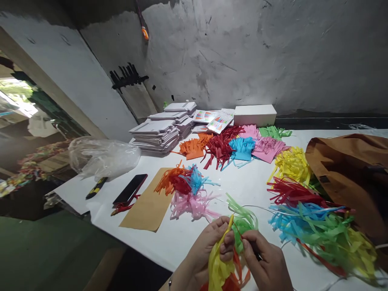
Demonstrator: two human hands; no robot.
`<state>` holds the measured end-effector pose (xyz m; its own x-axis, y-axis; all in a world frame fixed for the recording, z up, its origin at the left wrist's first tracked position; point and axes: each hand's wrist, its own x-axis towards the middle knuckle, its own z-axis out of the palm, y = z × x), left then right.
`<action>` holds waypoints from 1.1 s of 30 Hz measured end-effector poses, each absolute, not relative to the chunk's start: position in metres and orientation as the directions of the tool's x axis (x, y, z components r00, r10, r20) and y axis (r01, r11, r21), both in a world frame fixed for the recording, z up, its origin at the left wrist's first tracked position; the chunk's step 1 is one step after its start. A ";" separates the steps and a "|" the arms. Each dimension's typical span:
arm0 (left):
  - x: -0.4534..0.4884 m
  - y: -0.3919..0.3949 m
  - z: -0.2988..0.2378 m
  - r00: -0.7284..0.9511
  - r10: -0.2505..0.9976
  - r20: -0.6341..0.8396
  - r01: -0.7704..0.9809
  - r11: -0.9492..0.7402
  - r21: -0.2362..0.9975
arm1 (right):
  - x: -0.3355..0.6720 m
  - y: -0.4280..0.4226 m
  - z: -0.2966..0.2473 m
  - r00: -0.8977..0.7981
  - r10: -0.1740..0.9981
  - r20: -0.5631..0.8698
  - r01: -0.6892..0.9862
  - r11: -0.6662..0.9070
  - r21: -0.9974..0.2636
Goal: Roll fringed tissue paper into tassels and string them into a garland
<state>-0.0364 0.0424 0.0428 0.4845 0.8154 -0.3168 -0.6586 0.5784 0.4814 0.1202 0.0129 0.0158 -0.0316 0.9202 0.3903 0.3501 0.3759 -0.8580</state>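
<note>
My left hand (212,246) is closed around a yellow paper tassel (220,258), whose fringe hangs down below the fingers. The tassel's rolled top sticks up past my thumb. My right hand (265,258) pinches a thin reddish strand (238,230) that runs toward the top of the tassel. Just behind both hands lies a green tassel (242,220) on the white tabletop. Orange paper strips (239,268) hang or lie beneath the hands; what they belong to is partly hidden. A pink tassel (194,205) rests a little farther off to the left.
Fringed paper bundles (242,147) and stacked white packets (156,135) fill the back. More tassels (318,222) and a brown bag (345,169) lie right. Leftward are brown card (148,202), a phone (130,189), a cutter knife (97,188) and a plastic bag (104,155).
</note>
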 end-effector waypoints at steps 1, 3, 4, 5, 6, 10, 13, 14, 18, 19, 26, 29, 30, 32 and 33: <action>-0.037 0.042 0.042 0.486 0.814 -0.317 -0.658 0.580 0.481 | 0.120 0.013 0.016 -0.031 0.924 0.381 0.349 0.367 -0.862; -0.037 0.042 0.040 0.484 0.813 -0.324 -0.647 0.582 0.493 | 0.122 0.013 0.016 -0.042 0.933 0.358 0.347 0.349 -0.870; -0.037 0.042 0.039 0.478 0.814 -0.330 -0.639 0.580 0.505 | 0.123 0.012 0.017 -0.054 0.935 0.349 0.348 0.346 -0.871; -0.038 0.042 0.038 0.473 0.815 -0.334 -0.626 0.578 0.523 | 0.124 0.012 0.017 -0.071 0.936 0.344 0.350 0.346 -0.870; -0.038 0.042 0.037 0.468 0.819 -0.333 -0.611 0.572 0.548 | 0.126 0.012 0.017 -0.090 0.936 0.341 0.350 0.350 -0.869; -0.038 0.040 0.035 0.438 0.850 -0.294 -0.526 0.507 0.683 | 0.132 0.014 0.020 -0.190 0.946 0.264 0.295 0.312 -0.903; -0.037 0.037 0.034 0.452 0.847 -0.278 -0.446 0.485 0.753 | 0.134 0.016 0.025 -0.213 0.969 0.128 0.220 0.175 -0.960; -0.037 0.037 0.033 0.458 0.845 -0.276 -0.429 0.482 0.764 | 0.134 0.016 0.027 -0.206 0.975 0.083 0.184 0.122 -0.975; -0.037 0.036 0.031 0.446 0.863 -0.238 -0.407 0.432 0.805 | 0.129 0.017 0.029 -0.232 0.970 -0.070 -0.054 -0.085 -0.995; -0.037 0.036 0.032 0.439 0.868 -0.232 -0.391 0.417 0.821 | 0.128 0.017 0.029 -0.256 0.962 -0.095 -0.122 -0.129 -0.984; -0.036 0.031 0.040 0.410 0.902 -0.136 -0.218 0.242 0.945 | 0.128 0.018 0.024 -0.280 0.959 -0.045 -0.054 -0.062 -0.997; -0.036 0.027 0.032 0.357 0.928 -0.105 -0.016 0.118 0.993 | 0.134 0.023 0.020 -0.273 0.957 0.104 0.174 0.155 -0.972; -0.035 0.026 0.028 0.356 0.929 -0.104 0.005 0.109 0.994 | 0.136 0.026 0.019 -0.262 0.953 0.150 0.188 0.203 -0.961; -0.034 0.024 0.023 0.383 0.918 -0.099 0.028 0.096 0.995 | 0.140 0.031 0.022 -0.150 0.962 0.227 0.088 0.242 -0.966; -0.035 0.025 0.021 0.421 0.904 -0.070 0.071 0.044 0.996 | 0.142 0.034 0.025 -0.042 0.969 0.245 -0.022 0.244 -0.970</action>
<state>-0.0349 0.0246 0.0215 0.4214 0.9041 -0.0705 0.0715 0.0444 0.9965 0.1422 0.0339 0.0248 -0.0424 0.9687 0.2447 -0.0218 0.2440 -0.9695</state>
